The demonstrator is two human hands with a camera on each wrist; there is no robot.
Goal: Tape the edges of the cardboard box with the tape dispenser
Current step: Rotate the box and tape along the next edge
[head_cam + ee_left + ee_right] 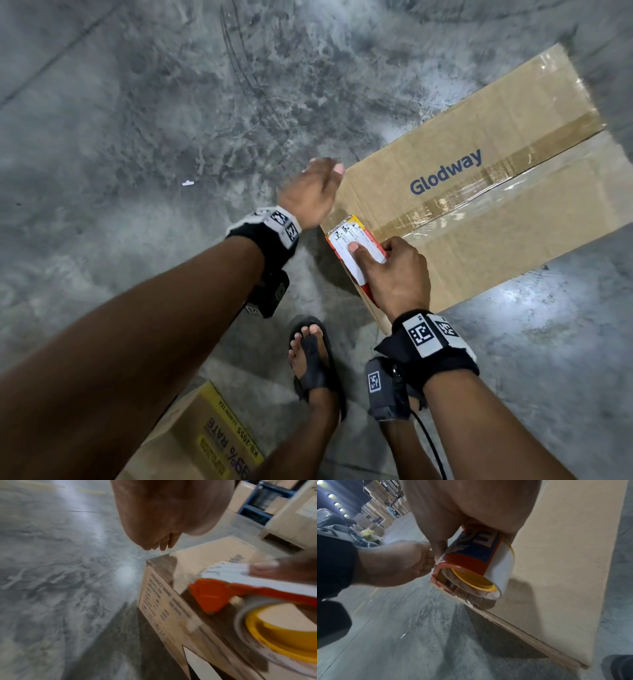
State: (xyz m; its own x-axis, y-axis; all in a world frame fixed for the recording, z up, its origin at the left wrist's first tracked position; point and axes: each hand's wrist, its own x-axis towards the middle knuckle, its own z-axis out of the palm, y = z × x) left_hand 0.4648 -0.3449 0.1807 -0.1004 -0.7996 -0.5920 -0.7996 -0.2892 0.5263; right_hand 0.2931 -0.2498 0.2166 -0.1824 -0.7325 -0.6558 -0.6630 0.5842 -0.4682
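Grey concrete floor (171,102), mottled and scuffed, with glare patches. Stacked cartons (375,511) line the far aisle beneath a row of ceiling lights (337,504). Blue racking (257,507) stands nearby.

Matt brown cardboard box (496,192) under glossy clear tape, orange plastic tape dispenser (211,596), mottled polished concrete floor (171,102)

"Glodway" in blue letters runs across the top of my cardboard box (479,178). Down near my foot, left of that box, the smaller box (205,442) reads "99% RATE" and "KB-2055 LEMON TEA". The print on the tape dispenser (356,245) is too small to read.
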